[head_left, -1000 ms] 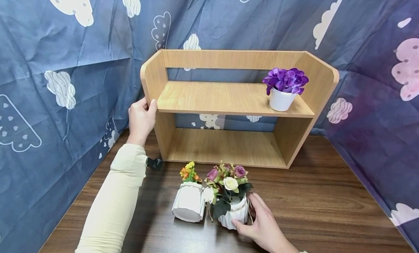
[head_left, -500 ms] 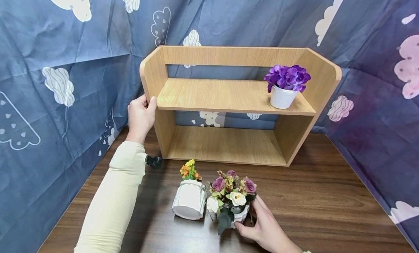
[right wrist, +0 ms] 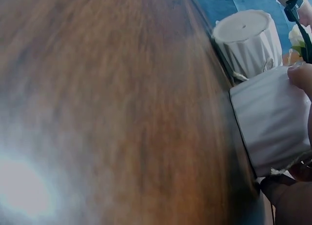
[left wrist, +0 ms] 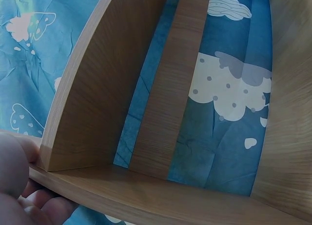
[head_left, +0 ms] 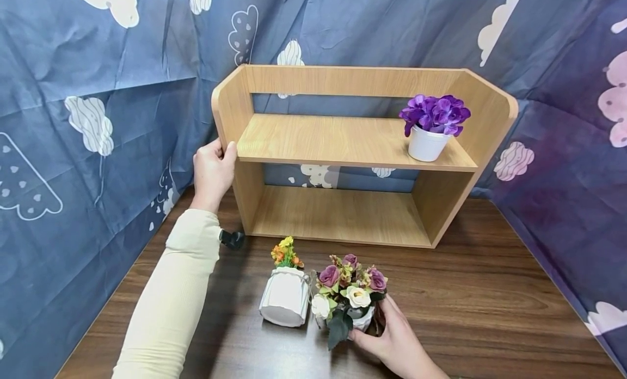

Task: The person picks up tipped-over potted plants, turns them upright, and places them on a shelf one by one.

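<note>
My left hand (head_left: pixel 211 175) grips the left side panel of a two-tier wooden shelf (head_left: pixel 318 142), thumb at the front edge. In the left wrist view, curled fingers (left wrist: pixel 51 205) show on the panel's outer face. On the table in front, my right hand (head_left: pixel 394 341) holds a white flowerpot (head_left: pixel 363 320) with mauve and cream roses, thumb and fingers on either side. Seen from the right wrist, this pot (right wrist: pixel 273 122) stands upright, its base at the tabletop. Close on its left, a second white flowerpot (head_left: pixel 284 297) with orange and yellow flowers lies tipped, base toward me.
A small white pot with purple flowers (head_left: pixel 427 144) stands at the right end of the upper shelf board. Dark wood table (head_left: pixel 495 292) runs around the shelf. Blue cloud-print cloth (head_left: pixel 122 150) encloses the back and both sides.
The rose pot has been turned from leaning back to upright in my right hand, its flowers swinging toward me and slightly right. My left hand keeps its grip on the shelf.
</note>
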Demonstrator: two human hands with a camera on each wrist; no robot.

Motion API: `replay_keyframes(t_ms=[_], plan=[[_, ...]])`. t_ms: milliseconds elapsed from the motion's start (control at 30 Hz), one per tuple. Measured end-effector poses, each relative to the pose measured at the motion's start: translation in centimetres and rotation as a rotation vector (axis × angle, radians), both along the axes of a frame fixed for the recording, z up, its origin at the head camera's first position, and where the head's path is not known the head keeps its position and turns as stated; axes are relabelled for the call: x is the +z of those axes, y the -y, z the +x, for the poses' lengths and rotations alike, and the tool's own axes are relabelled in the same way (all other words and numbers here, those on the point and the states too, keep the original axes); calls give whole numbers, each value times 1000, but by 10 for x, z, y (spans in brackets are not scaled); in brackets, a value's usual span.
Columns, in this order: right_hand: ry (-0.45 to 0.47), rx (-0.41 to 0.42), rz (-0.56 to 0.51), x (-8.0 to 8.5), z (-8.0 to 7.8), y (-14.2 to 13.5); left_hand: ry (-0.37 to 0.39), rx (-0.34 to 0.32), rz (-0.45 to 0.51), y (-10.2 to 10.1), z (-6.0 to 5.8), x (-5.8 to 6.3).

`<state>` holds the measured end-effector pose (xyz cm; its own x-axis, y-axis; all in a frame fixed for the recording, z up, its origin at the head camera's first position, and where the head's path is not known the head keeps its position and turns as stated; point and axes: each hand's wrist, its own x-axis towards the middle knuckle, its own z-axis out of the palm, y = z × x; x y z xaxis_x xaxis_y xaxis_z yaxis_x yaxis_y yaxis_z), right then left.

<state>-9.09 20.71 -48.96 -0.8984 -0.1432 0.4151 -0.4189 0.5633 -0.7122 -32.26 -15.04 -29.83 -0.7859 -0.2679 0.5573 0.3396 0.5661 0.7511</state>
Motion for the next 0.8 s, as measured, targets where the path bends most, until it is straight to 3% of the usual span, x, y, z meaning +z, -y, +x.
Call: replay_keyframes(t_ms=[267,533,633,800], plan=[[59,-51,-2,1,2,7,4,-10,-4,-1,2,2],[246,-103,-102,5,0,20,2,-13,-3,-1,2,1],[253,-107,-126,5,0,23,4,-19,1,-1,3,1],[220,-152,-77,6,-1,26,5,-13,-2,0,2,1]])
